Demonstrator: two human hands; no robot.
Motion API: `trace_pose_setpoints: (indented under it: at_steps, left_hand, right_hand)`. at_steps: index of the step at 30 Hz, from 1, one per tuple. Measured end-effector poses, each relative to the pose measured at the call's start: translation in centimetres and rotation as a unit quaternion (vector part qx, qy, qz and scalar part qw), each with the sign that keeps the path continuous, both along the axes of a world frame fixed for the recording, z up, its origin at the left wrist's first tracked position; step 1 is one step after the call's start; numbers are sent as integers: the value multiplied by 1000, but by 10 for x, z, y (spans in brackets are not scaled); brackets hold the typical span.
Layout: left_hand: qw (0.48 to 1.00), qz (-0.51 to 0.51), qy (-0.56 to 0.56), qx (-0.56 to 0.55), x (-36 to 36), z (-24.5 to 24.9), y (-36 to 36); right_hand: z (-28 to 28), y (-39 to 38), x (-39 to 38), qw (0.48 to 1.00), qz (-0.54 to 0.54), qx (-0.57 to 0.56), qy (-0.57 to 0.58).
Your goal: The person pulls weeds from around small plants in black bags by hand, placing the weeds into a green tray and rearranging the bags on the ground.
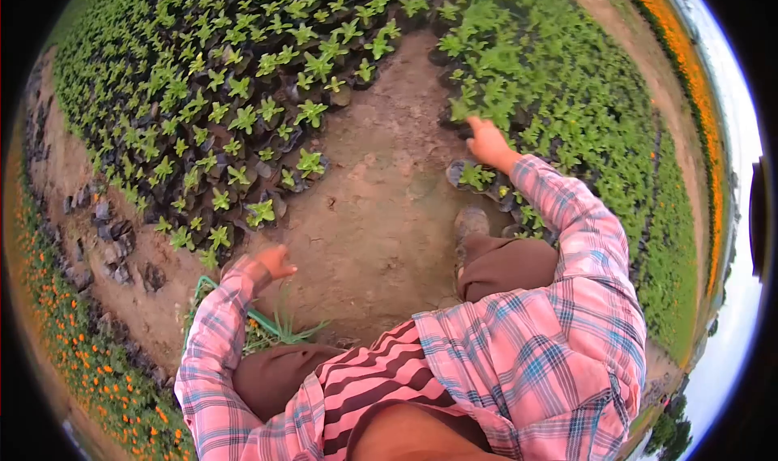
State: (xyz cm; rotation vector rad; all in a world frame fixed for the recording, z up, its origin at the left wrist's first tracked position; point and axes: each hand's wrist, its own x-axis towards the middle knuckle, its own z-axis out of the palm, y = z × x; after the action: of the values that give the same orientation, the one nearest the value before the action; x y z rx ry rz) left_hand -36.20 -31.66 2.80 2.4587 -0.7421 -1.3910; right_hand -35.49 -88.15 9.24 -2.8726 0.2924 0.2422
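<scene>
My right hand (491, 143) reaches forward over the edge of the right-hand bed of seedlings (559, 96), its index finger stretched out beside the leaves; I see nothing held in it. Just below it stands a small plant in a dark bag (476, 177). My left hand (274, 262) hovers over the bare soil near the lower edge of the left-hand bed of bagged seedlings (219, 137). Its fingers are curled together, and whatever they may hold is too small to make out.
A dirt path (381, 177) runs between the two beds. My shoe (471, 222) rests at its right side. Green strap-like leaves (279, 329) lie by my left knee. Dark clods or bags (113, 234) are scattered at left, beside orange flowers (97, 372).
</scene>
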Motion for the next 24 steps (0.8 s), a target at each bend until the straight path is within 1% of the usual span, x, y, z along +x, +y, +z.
trace_pose_setpoints:
  at_steps: [2,4,5,6,8,9,10,11,12,14,16,17,19,20,21,23,24]
  left_hand:
    - [998,-29,-25,50,10,19,-22]
    - [997,18,33,72,18,13,-43]
    - [994,51,19,93,16,4,-54]
    - [991,86,0,107,14,-6,-67]
    - [974,181,-10,133,9,-21,-91]
    - [974,183,-13,133,4,-20,-108]
    - [952,228,-67,195,-6,-15,-129]
    - [921,269,-114,257,-14,-11,-141]
    - [922,271,-103,258,-18,-7,-145]
    - [904,315,-39,287,-6,-1,-150]
    - [904,315,-57,284,-9,-7,-146]
    - [905,313,-74,279,-11,-10,-147]
    - [905,311,-67,281,-9,-9,-149]
    - [901,317,-61,289,-8,-8,-149]
    - [900,318,-65,291,-7,-8,-149]
    - [901,318,-69,286,-6,-9,-148]
    - [901,321,-73,284,-8,-9,-147]
  right_hand:
    - [-31,-8,9,999,-21,17,-30]
    - [-50,-1,14,995,-49,71,-47]
    - [-63,2,12,990,-14,39,-137]
    - [-68,4,14,989,-18,49,-140]
    - [-63,3,27,988,4,61,-140]
    - [-50,12,31,981,10,102,-163]
    - [-39,21,42,982,14,100,-161]
    - [-30,32,50,975,44,137,-169]
    - [-22,46,53,966,74,175,-173]
    - [-4,80,73,962,154,184,-129]
    - [-4,117,89,941,248,192,-127]
    - [-9,135,96,939,270,187,-102]
    - [-31,163,103,927,328,172,-68]
    - [-31,167,103,914,365,164,-60]
    - [-30,161,99,917,361,159,-59]
    - [-29,157,88,910,328,239,-82]
    - [-32,148,80,911,328,238,-76]
